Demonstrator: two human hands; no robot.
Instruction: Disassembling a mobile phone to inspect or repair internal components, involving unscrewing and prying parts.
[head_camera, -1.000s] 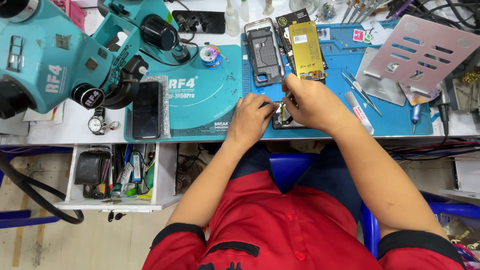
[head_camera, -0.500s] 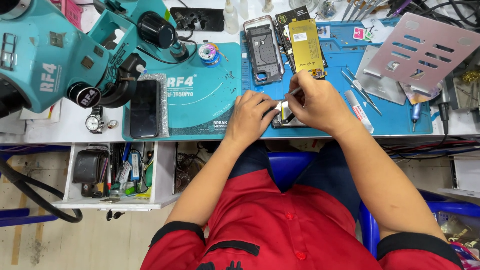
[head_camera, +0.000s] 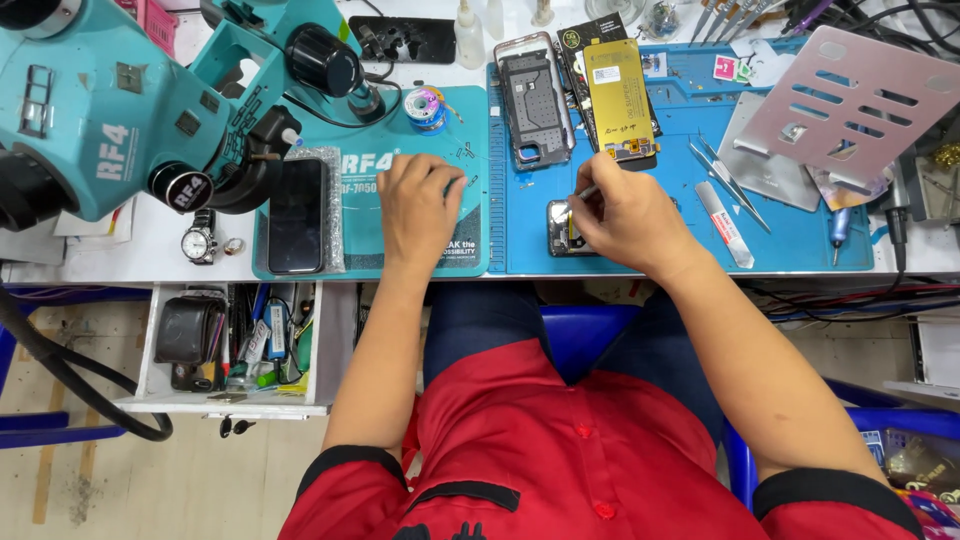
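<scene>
My left hand (head_camera: 420, 205) sits just left of the frame's centre, palm down and flat, fingers spread a little and pointing toward the top of the frame. Its forearm runs bare and almost straight down to the red, black-cuffed sleeve at the lower left. My right hand (head_camera: 625, 215) lies right of centre at about the same height, curled into a loose fist, knuckles up, thumb and fingertips pinched together at its upper left. That wrist bends slightly, and the bare forearm slants down toward the lower right, ending in the matching sleeve. The two hands are apart.
</scene>
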